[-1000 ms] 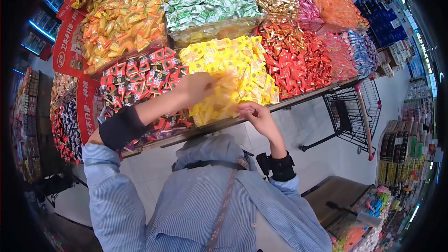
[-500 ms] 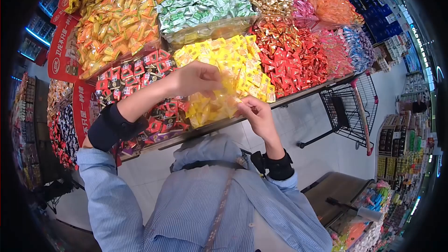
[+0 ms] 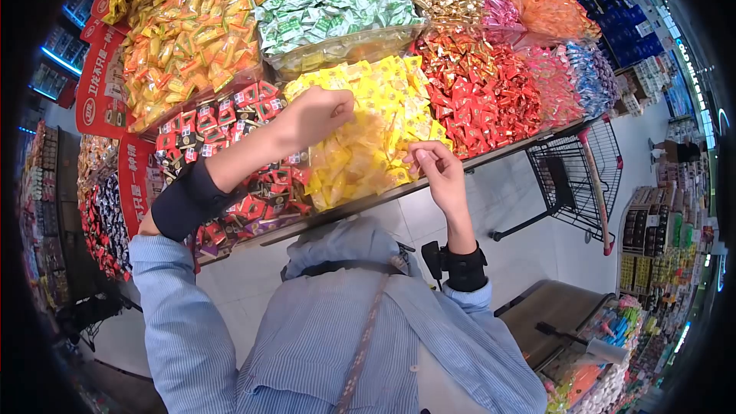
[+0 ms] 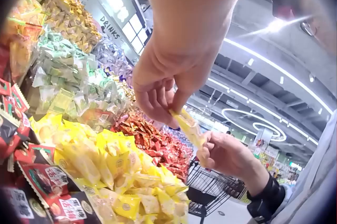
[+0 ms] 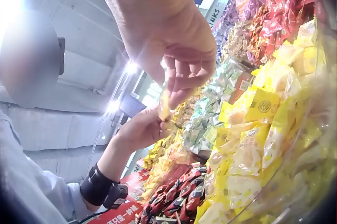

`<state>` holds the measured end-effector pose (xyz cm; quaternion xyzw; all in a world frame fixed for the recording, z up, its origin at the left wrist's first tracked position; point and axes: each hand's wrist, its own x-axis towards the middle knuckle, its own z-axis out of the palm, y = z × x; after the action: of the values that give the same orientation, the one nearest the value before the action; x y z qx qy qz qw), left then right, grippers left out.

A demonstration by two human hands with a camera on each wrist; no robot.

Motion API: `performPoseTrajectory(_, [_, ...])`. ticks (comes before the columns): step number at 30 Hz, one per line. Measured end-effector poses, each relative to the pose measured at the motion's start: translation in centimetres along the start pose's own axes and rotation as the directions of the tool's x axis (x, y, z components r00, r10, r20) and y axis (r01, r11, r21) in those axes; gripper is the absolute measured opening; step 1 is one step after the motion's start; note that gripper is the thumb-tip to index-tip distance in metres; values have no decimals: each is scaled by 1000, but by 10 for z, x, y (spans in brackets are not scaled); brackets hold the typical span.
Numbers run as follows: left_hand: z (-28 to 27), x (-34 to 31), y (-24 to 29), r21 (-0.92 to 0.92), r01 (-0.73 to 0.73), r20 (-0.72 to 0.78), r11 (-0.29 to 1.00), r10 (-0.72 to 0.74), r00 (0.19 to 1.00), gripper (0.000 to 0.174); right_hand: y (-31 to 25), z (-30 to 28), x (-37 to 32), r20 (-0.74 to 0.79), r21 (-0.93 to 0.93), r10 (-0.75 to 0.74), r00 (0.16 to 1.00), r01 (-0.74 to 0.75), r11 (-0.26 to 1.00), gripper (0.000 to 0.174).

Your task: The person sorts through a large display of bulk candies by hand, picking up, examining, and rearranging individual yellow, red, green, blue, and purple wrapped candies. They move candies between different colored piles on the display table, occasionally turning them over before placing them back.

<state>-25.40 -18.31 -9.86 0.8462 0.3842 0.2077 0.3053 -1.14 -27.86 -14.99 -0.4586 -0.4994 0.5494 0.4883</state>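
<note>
My left hand (image 3: 318, 115) is raised over the heap of yellow wrapped snacks (image 3: 376, 100). In the left wrist view its thumb and fingers pinch one end of a small yellow snack packet (image 4: 188, 128). My right hand (image 3: 441, 176) is near the front edge of the heap, its thumb and forefinger pinching the packet's other end in that view. Seen from the right wrist, the packet (image 5: 165, 105) spans the short gap between both hands' fingertips. In the head view it is lost against the yellow heap.
Red-and-black packets (image 3: 272, 188) lie left of the yellow heap, red-wrapped sweets (image 3: 483, 107) to its right. Green-and-white packets (image 3: 337, 0) fill a clear-walled bin behind. A shopping cart (image 3: 575, 176) stands at the right; a brown-topped display (image 3: 556, 314) is at the lower right.
My left hand has risen slightly away from the heap. My right hand has shifted right and a little forward, so the hands look farther apart than half a second ago.
</note>
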Motion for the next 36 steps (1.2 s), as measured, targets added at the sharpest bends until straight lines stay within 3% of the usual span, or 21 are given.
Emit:
performPoseTrajectory(5, [20, 9, -7, -10, -111, -33, 994, 111, 993, 9, 10, -17, -6, -25, -5, 15, 1000, -15, 1000, 16])
performPoseTrajectory(8, [24, 20, -2, -33, -76, 41, 997, 78, 996, 7, 9, -19, -9, -54, -3, 26, 998, -26, 1000, 15])
performPoseTrajectory(11, [44, 27, -13, 5, -221, -1, 975, 221, 975, 7, 7, -18, -9, -73, -14, 35, 997, -36, 999, 15])
performPoseTrajectory(14, [68, 24, -30, 141, -278, -11, 950, 282, 959, 8, 6, -16, -11, -79, -17, 37, 996, -39, 999, 15])
performPoseTrajectory(20, [72, 22, -25, 298, -261, 140, 918, 228, 963, 10, 13, -17, -13, -56, -16, 30, 998, -31, 999, 15])
performPoseTrajectory(23, [63, 20, -19, 345, -237, 154, 908, 194, 969, 10, 13, -14, -13, -58, -4, 33, 998, -34, 999, 15])
performPoseTrajectory(26, [56, 17, -16, 328, -222, 73, 918, 209, 975, 10, 21, -15, -14, -83, -4, 65, 994, -65, 998, 14])
performPoseTrajectory(29, [58, 17, -26, 334, -250, 74, 909, 239, 968, 11, 24, -16, -22, -183, -522, 1, 983, -98, 847, 14])
performPoseTrajectory(32, [55, 14, -15, 401, -289, 45, 869, 297, 954, 11, 40, -24, -30, -238, -623, -83, 968, -87, 777, 17])
performPoseTrajectory(35, [56, 11, 12, 514, -494, 191, 701, 468, 863, 13, 78, -39, -38, -223, -575, 134, 965, -242, 782, 23])
performPoseTrajectory(36, [64, 6, 15, 462, -605, 278, 649, 542, 793, 13, 77, -37, -39, -198, -496, 188, 962, -264, 827, 24])
